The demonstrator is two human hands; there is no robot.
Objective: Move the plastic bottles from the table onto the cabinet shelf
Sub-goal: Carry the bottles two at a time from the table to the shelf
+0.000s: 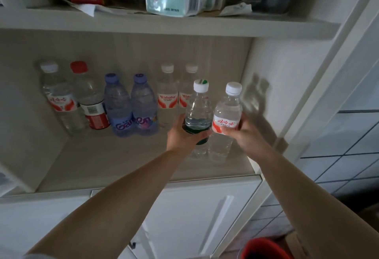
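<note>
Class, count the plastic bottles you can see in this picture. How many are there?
8: six stand along the shelf's back; the left hand and right hand hold one each.

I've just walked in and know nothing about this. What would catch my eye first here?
First, two bare arms reaching into a white cabinet: the left hand grips a green-labelled bottle and the right hand a red-and-white-labelled bottle, side by side at the right of the shelf. Behind them a row of six bottles lines the back, where the two blue bottles and a red cap stand out.
</note>
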